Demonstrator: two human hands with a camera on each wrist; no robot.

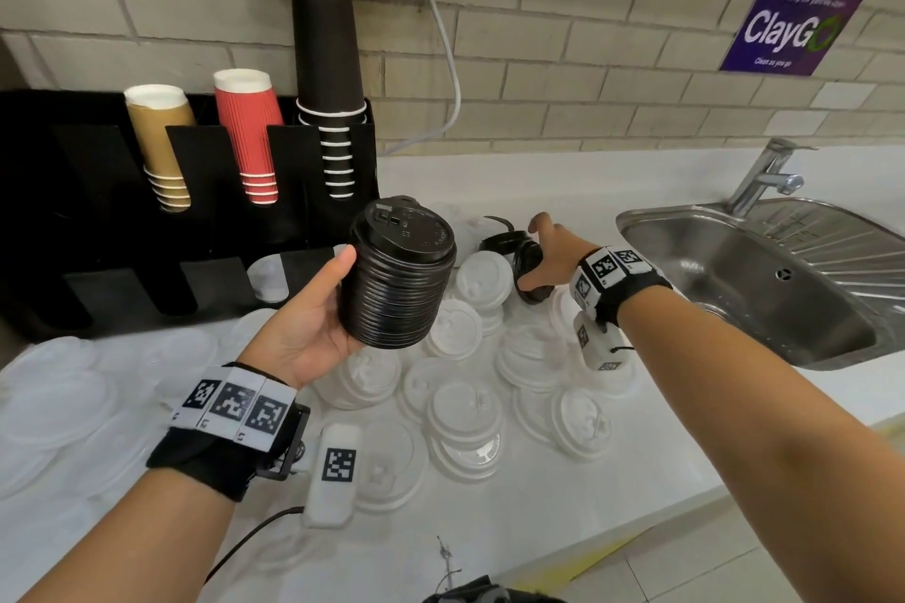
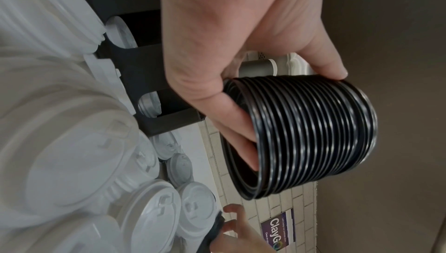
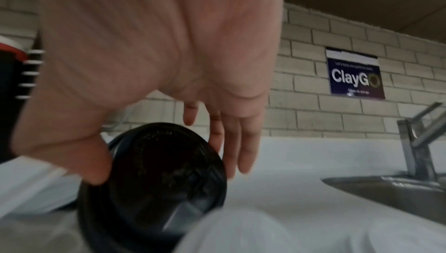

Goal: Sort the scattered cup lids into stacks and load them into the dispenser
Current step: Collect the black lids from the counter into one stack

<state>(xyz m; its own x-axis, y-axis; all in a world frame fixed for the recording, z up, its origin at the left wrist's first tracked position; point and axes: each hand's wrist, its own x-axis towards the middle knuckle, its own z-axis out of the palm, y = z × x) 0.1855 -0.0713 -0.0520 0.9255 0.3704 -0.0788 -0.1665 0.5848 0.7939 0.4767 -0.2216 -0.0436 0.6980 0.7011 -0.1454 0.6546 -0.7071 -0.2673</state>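
Left hand point(image 1: 313, 328): raised above the counter, palm up, thumb and fingers curled round a tall nested stack of glossy black plastic cup lids point(image 1: 399, 277), held slightly tilted; roughly twenty rims, exact count not readable. Right hand point(image 1: 546, 260): reached forward, thumb and fingers closing on a loose black plastic lid point(image 1: 531, 272) standing on edge among the white ones; the wrist view is blurred, but thumb and fingertips touch its rim. Judged step: collecting the remaining black lids onto the held stack. To do it well, lift the lid clear by its rim, turn it sip-hole side up to match the stack, and seat it squarely so the column stays straight. A second loose black lid point(image 1: 499, 238) lies just behind. Scattered white plastic lids point(image 1: 465, 411): well over twenty across the white counter point(image 1: 710, 387), many overlapping. Black cup-and-lid dispenser point(image 1: 88, 230) at left: three cup stacks, tan point(image 1: 161, 147), red point(image 1: 250, 132), black point(image 1: 328, 78); lower lid slots hold at least one white lid. Steel sink point(image 1: 764, 289) at right.
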